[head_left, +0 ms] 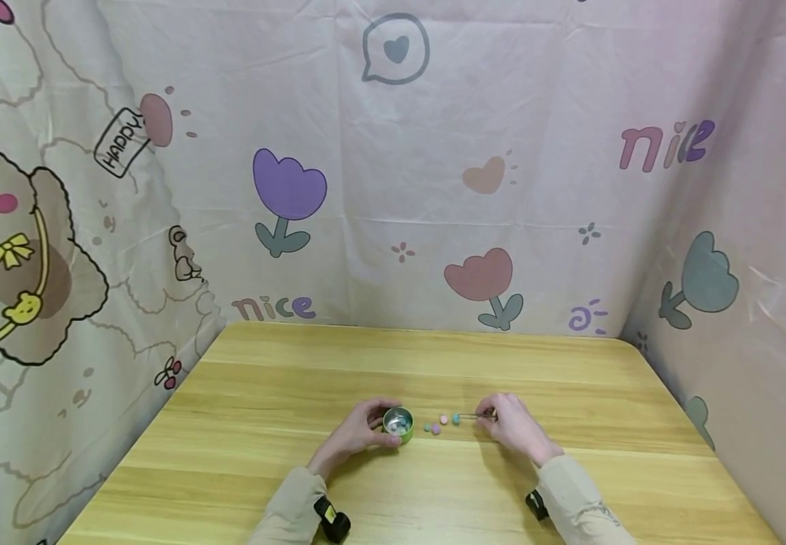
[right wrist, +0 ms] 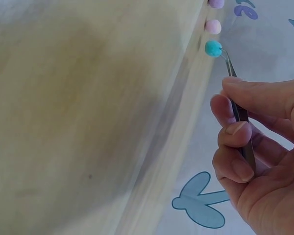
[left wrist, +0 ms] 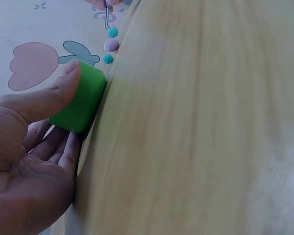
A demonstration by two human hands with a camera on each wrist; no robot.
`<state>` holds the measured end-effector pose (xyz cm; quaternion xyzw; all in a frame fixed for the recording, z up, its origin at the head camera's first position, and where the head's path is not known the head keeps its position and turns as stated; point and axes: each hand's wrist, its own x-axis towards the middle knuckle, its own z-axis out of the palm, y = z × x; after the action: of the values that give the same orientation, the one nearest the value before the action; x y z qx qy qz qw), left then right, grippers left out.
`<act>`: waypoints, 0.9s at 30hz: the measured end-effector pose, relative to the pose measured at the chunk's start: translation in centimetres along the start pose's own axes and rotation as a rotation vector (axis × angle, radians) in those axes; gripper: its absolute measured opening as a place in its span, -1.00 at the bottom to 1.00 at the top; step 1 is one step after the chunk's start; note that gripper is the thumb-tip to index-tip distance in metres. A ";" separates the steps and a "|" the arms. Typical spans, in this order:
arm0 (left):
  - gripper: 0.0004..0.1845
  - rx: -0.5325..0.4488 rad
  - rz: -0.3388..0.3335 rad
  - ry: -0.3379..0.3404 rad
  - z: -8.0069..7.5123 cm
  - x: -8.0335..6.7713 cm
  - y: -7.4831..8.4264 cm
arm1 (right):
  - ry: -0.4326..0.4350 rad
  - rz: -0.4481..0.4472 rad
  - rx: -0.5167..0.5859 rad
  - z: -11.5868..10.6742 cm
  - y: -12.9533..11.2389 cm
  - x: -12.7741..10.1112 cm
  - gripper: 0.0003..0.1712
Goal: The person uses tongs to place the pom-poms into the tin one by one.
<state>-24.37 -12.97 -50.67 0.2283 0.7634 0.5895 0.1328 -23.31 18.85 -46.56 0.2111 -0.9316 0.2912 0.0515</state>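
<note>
A small round green tin (head_left: 407,436), silvery inside with a few pale bits at its bottom, stands on the table between the thumb and fingers of my left hand (head_left: 355,434). In the left wrist view its smooth green side (left wrist: 88,98) shows under the thumb. My right hand (head_left: 517,428) grips dark metal tweezers (right wrist: 241,115) with a bent tip. That tip meets a turquoise pom-pom (right wrist: 213,48). Between tin and tweezers lie a pale pink pom-pom (head_left: 443,419), a lilac pom-pom (head_left: 436,429) and a smaller teal pom-pom (head_left: 427,428).
The light wood table (head_left: 284,378) reaches back to a printed curtain (head_left: 379,227), which also hangs along both sides. Black wrist devices (head_left: 331,520) sit at the cuffs of the beige sleeves (head_left: 290,503).
</note>
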 end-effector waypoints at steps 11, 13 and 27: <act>-0.30 -0.006 -0.006 0.001 0.0 0.1 -0.1 | -0.004 0.046 0.019 -0.2 -0.3 0.0 -0.89; -0.31 -0.006 0.002 -0.002 0.0 0.0 -0.1 | 0.001 0.045 0.015 -0.2 -0.4 0.0 -0.89; -0.30 -0.023 -0.003 0.002 0.0 -0.1 0.3 | 0.029 0.004 -0.006 -0.5 -1.5 0.3 -0.88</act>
<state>-24.24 -12.93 -50.42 0.2252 0.7570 0.5983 0.1354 -23.01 17.90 -45.35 0.2050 -0.9320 0.2916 0.0654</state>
